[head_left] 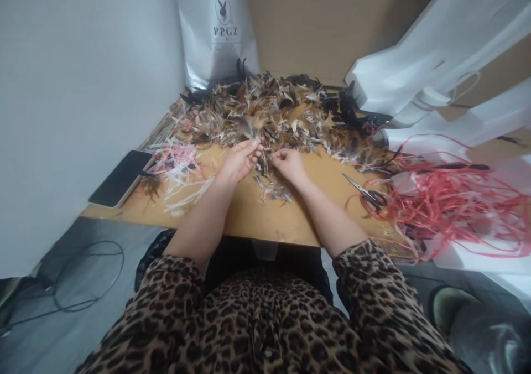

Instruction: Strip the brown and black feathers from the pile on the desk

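My left hand (244, 159) is closed in a pinch on a feather, whose brownish tip seems to rise past the fingertips. Close beside it, my right hand (289, 165) has its fingertips pressed together; what they hold, if anything, is hidden. Both hands are at the front edge of a large heap of brown, black and white feathers (286, 108). Between and just below them, small grey feather bits (276, 192) lie on the yellowish table (265, 222).
A phone (121, 179) lies at the left edge, beside pink and white strips (176, 159). Black-handled scissors (367, 191) rest at right, near a tangle of red strings (460, 208). A silvery bag (219, 47) stands behind the heap. White sheeting (423, 64) hangs at upper right.
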Motion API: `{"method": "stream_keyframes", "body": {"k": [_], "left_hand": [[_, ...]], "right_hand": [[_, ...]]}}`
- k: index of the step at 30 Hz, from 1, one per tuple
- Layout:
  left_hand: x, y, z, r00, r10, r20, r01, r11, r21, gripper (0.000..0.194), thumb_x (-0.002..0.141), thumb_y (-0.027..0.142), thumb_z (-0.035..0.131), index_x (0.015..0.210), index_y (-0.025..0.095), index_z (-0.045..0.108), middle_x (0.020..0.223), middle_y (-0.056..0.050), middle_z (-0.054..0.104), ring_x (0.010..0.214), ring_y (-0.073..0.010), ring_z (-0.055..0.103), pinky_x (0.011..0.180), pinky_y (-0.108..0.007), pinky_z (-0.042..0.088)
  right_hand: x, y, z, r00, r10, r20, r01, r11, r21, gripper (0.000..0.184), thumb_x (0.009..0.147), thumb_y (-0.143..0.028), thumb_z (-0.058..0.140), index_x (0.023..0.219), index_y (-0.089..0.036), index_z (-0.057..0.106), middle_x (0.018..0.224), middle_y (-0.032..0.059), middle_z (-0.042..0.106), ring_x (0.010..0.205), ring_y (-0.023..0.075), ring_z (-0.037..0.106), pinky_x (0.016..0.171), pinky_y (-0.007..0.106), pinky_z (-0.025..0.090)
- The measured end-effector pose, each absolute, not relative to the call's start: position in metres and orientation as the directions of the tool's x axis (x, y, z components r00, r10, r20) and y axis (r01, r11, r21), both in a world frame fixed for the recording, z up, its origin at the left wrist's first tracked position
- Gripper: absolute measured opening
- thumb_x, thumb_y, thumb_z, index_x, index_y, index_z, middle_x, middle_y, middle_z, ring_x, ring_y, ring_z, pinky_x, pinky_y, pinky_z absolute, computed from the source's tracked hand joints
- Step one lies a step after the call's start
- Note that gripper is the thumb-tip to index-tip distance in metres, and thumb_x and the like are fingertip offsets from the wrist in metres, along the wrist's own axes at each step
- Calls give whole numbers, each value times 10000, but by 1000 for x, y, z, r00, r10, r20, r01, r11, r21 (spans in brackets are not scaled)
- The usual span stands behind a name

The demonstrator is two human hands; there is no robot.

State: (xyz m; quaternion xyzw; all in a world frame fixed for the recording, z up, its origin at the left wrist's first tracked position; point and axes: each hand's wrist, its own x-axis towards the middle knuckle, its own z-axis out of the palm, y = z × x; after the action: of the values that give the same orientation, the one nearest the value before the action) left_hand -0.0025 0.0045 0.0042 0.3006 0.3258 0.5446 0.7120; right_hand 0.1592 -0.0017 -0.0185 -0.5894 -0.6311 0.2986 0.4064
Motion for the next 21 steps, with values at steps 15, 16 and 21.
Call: {"method": "stream_keyframes", "body": {"k": [15, 16, 21], "left_hand": [[4, 2, -1, 289, 949, -125, -563, 274, 779, 34, 795, 98, 630, 779, 99, 660, 920, -75, 720, 609, -25, 619, 515, -101, 464], [4, 2, -1, 289, 950, -119, -566, 270, 779, 34, 796, 99, 630, 783, 100, 661, 923, -75, 720, 602, -21, 612, 509, -97, 458], [2, 0, 3, 307, 947, -90, -592, 265, 761, 75, 813, 81, 604, 761, 97, 656, 788, -42, 693, 578, -16, 598, 518, -92, 462]], "right_hand": [[167, -20, 7, -11, 999, 51, -10, 51, -999, 208, 644, -350, 692, 682, -168, 600, 537, -47, 539, 441, 51, 390, 438, 201, 293], [165, -22, 7, -22, 998, 60, 36, 61, -997, 201, 645, -344, 688, 683, -166, 602, 538, -47, 539, 451, 54, 395, 449, 203, 303], [161, -27, 8, -59, 995, 77, 102, 82, -991, 189, 641, -317, 705, 683, -154, 619, 569, -40, 561, 483, 54, 417, 481, 203, 329]]}}
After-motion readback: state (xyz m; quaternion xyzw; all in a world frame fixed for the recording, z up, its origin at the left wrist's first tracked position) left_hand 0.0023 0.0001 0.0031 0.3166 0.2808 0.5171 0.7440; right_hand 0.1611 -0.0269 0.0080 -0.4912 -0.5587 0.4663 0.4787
